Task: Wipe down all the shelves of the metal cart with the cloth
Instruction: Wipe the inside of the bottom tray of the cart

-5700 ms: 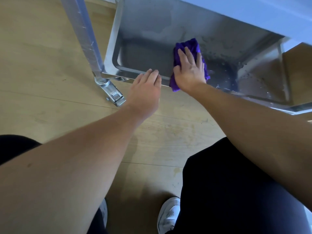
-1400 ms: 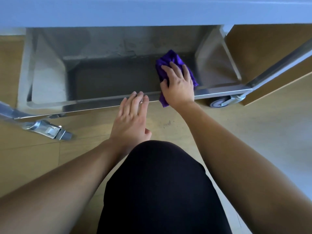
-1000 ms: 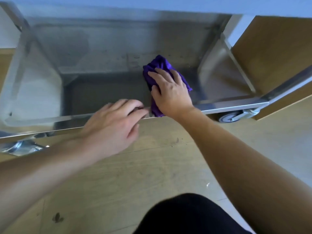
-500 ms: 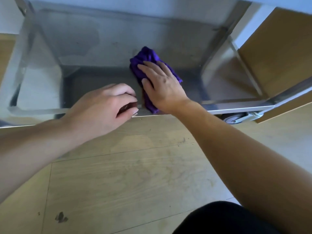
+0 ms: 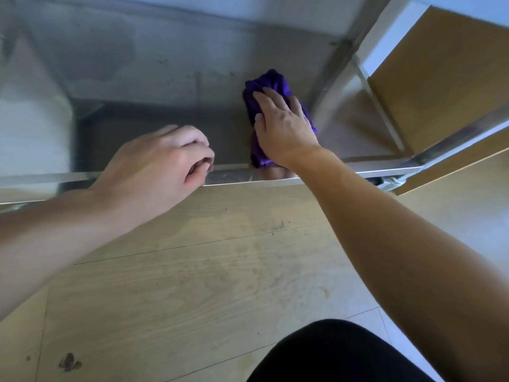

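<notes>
Your right hand (image 5: 283, 128) covers most of the cloth (image 5: 271, 81). Your left hand (image 5: 154, 166) looks blurry. The top of the cart (image 5: 234, 179) is cut off.

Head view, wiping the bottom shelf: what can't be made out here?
Upper shelves: cut off by the top edge of the head view.
Purple cloth: middle covered by the right hand.
Left hand: blurred; whether it grips the front rim is unclear.
Caster: mostly hidden behind the rim.

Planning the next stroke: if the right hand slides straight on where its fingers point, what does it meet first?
Past the right hand and purple cloth lies bare bottom shelf; probably its far side comes first, though reflections blur depth.
</notes>
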### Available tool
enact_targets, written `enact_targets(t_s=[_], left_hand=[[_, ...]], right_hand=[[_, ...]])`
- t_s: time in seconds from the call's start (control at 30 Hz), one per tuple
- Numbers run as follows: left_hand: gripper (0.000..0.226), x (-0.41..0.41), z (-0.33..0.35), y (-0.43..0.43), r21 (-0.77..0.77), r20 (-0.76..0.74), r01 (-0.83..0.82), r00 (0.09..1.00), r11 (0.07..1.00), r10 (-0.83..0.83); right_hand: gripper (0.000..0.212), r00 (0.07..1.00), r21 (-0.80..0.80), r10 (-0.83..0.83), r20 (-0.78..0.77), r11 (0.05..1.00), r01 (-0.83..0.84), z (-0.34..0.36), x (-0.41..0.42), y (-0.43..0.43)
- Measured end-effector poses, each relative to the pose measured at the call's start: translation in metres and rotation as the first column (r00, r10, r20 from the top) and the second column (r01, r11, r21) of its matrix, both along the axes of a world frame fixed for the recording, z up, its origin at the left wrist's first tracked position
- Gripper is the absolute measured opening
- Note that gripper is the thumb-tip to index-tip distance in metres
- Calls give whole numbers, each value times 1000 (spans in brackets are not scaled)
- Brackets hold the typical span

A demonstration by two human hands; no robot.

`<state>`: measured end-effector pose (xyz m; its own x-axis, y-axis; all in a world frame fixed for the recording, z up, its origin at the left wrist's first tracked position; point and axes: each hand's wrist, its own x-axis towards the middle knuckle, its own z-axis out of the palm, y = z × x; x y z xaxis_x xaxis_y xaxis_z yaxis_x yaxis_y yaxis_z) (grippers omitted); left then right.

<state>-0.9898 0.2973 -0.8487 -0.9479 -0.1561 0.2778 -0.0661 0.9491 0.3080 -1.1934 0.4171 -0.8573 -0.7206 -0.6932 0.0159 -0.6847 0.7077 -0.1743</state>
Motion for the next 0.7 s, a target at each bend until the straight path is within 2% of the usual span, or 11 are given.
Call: enact_targets(t_s=[0.03, 0.1, 0.27, 0.43, 0.5, 0.63, 0.7], left_hand=[[20, -3, 0, 1, -15, 6, 18, 1000, 1000, -18], [22, -12, 0, 3, -53, 19, 57, 998, 997, -56], [30, -51, -3, 14, -71, 11, 74, 997, 995, -73], [28, -62, -18, 21, 46, -14, 38, 999, 998, -37], [28, -60, -19, 21, 41, -15, 35, 999, 999, -34], [31, -57, -14, 20, 44, 11, 37, 999, 998, -37], [32, -56, -14, 20, 47, 20, 37, 999, 998, -38]], right_hand=[[49, 1000, -22, 31, 0, 999, -31, 1, -6, 9], [47, 1000, -85, -13, -3, 996, 13, 2, -23, 30], [49, 944, -103, -330, 22, 938, 331, 1, -78, 81], [51, 889, -88, -453, 70, 885, 457, 1, -90, 62], [51, 917, -103, -395, 50, 911, 398, -1, -78, 35], [48, 999, -135, -48, -10, 990, 46, -9, -44, -6], [47, 1000, -177, -3, -18, 984, 0, -11, -46, 0]])
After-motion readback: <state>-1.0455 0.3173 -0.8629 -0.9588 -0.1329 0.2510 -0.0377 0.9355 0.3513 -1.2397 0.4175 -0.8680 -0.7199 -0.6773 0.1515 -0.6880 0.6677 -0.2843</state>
